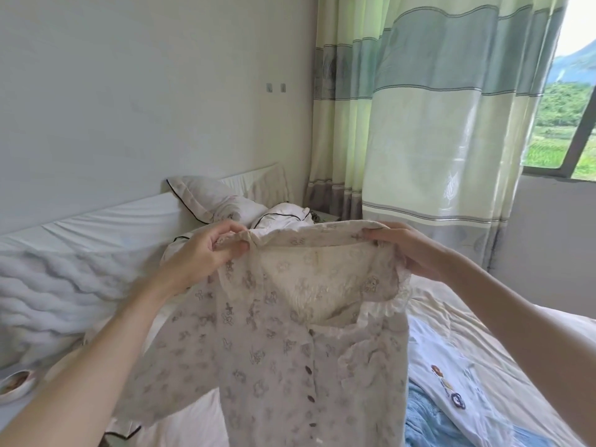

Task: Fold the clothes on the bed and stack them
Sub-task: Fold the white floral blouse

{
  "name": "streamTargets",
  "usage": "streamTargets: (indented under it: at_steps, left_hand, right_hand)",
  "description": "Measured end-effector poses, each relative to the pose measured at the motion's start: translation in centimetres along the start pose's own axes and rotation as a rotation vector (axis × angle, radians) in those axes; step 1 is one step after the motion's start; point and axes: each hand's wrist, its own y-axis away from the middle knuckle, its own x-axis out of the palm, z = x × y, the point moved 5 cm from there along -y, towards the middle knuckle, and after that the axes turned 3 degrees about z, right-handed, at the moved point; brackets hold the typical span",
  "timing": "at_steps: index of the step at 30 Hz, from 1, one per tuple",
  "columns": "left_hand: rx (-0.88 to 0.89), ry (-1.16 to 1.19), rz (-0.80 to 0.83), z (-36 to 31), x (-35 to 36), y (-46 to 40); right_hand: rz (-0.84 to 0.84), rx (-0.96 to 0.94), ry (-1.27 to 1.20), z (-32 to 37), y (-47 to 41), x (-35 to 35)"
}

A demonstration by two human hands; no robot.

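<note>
A cream patterned button-front shirt with a frilled collar hangs in the air in front of me, above the bed. My left hand pinches its left shoulder and my right hand grips its right shoulder, both at about the same height. The buttons face me. On the bed to the right lie a white garment with small coloured prints and a blue fuzzy piece. White clothing with dark piping is heaped behind the shirt. The shirt hides the bed's middle.
A pillow leans by the white headboard, and a wavy quilted cover is on the left. A small dish sits at the left edge. Striped green curtains and a window are at the right.
</note>
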Motion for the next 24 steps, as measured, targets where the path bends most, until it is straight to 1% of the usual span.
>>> streamTargets:
  at_steps: [2,5,6,7,8,10,12,14,16,18,20,22,24]
  left_hand:
    - [0.014,0.006,-0.095,0.1,-0.5,0.0]
    - [-0.010,0.050,-0.211,0.3,-1.3,0.1]
    - [-0.019,0.058,-0.228,0.2,-1.4,0.1]
    - [-0.016,0.065,-0.236,0.0,-1.5,0.2]
    - [-0.012,0.066,-0.236,-0.2,-1.5,0.2]
    - [-0.009,0.049,-0.214,-0.5,-1.5,0.1]
    - [-0.024,-0.004,-0.171,-0.6,-1.2,0.1]
    - [-0.036,-0.114,-0.102,-0.6,-0.6,0.0]
    - [-0.016,-0.174,-0.023,-0.9,0.3,0.0]
    - [-0.007,-0.165,0.004,-1.0,0.7,0.0]
    - [-0.021,-0.146,-0.053,-0.8,0.4,0.0]
    - [-0.033,-0.140,-0.119,-0.5,0.0,0.0]
    - [-0.013,-0.162,-0.125,-0.5,0.1,0.0]
  right_hand:
    - [0.151,0.019,-0.067,0.1,0.4,0.6]
    - [0.480,-0.039,-0.201,0.7,1.7,2.0]
    - [0.556,-0.062,-0.245,0.7,2.0,2.3]
    - [0.584,-0.061,-0.273,0.6,2.2,2.4]
    - [0.559,-0.041,-0.270,0.4,2.1,2.3]
    - [0.388,-0.018,-0.143,-0.1,1.8,1.8]
    - [0.130,-0.065,0.196,-0.4,1.6,1.0]
    - [-0.079,-0.117,0.503,-0.5,1.5,0.4]
    - [-0.216,-0.128,0.653,-0.9,1.2,-0.3]
    - [-0.316,-0.127,0.757,-1.3,1.1,-1.0]
    - [-0.380,-0.151,0.806,-1.7,1.0,-1.3]
    - [-0.415,-0.179,0.830,-2.0,1.1,-1.0]
    - [-0.429,-0.181,0.819,-2.3,1.2,-0.7]
